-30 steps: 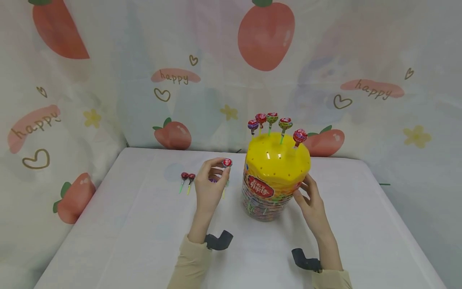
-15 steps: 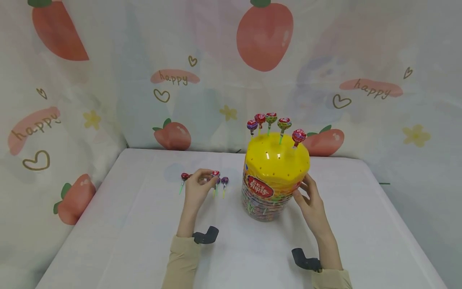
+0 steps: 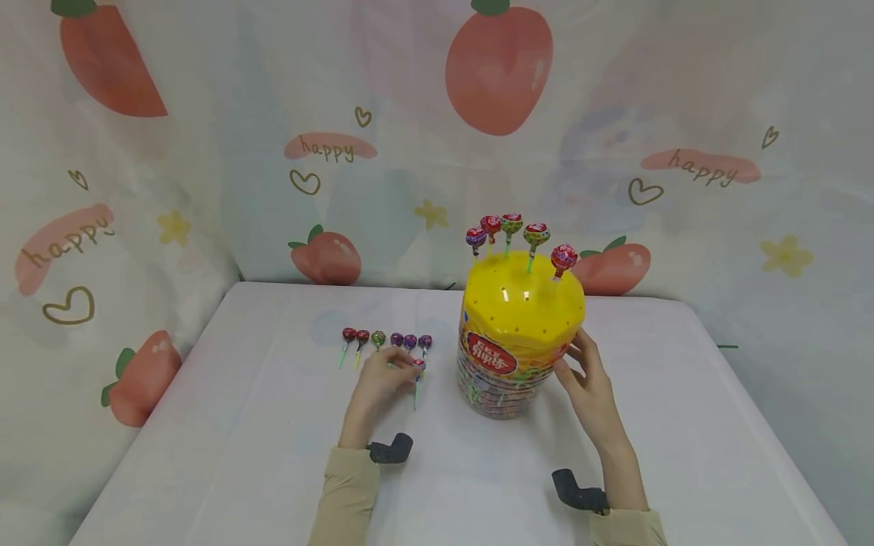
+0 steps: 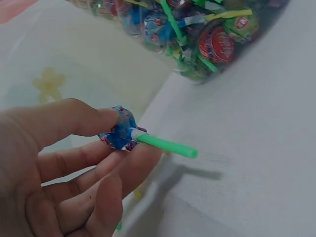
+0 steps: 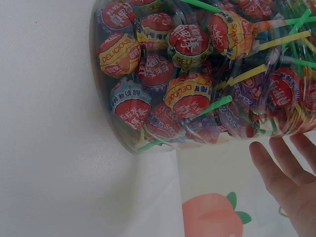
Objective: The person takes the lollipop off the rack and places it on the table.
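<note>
My left hand [image 3: 378, 381] pinches a lollipop with a blue wrapper [image 4: 118, 134] by its candy head, between thumb and fingers. Its green stick points away from the palm in the left wrist view and down toward me in the head view. A clear jar [image 3: 497, 383] full of wrapped lollipops stands upright on the table, topped by a yellow lid [image 3: 522, 299] with small holes. Several lollipops [image 3: 536, 235] stand upright along the lid's back edge. At the jar's right side, my right hand [image 3: 595, 390] touches the wall with fairly straight fingers.
Several lollipops lie in a row left of the jar, including a red one [image 3: 349, 334], a green one [image 3: 378, 338] and a purple one [image 3: 425, 342]. The white table [image 3: 239, 425] meets a fruit-patterned curtain [image 3: 389, 68] at the back.
My left hand has brought the lollipop down and toward me, from above the row to just in front of it; its green stick now shows. The right hand and jar hold their place.
</note>
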Demonstrator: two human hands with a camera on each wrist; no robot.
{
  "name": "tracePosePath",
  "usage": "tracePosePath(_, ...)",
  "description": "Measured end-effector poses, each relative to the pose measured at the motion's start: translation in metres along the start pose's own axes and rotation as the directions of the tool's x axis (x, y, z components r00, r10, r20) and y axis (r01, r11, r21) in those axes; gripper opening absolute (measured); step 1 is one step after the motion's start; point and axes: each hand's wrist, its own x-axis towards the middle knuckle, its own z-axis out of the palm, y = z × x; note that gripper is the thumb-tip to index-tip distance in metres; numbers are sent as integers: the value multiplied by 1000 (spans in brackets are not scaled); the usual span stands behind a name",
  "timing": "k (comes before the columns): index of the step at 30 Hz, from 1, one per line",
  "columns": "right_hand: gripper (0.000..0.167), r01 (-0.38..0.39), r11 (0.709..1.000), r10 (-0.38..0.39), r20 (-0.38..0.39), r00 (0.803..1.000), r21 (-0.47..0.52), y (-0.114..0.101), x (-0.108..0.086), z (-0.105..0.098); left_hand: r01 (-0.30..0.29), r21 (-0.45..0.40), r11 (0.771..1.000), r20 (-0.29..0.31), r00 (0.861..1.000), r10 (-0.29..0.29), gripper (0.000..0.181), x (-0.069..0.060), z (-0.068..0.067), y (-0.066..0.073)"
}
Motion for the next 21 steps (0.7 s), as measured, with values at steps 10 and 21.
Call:
tracePosePath(10, 63, 6, 1000, -6, 3, 1000, 7, 0, 0, 0, 22, 160, 987, 12, 1000, -24, 20, -2, 5, 0)
tracePosePath(21, 63, 5, 1000, -5, 3, 1000, 5, 0, 0, 0, 5, 207, 978, 10, 1000, -7, 21, -1, 6, -4)
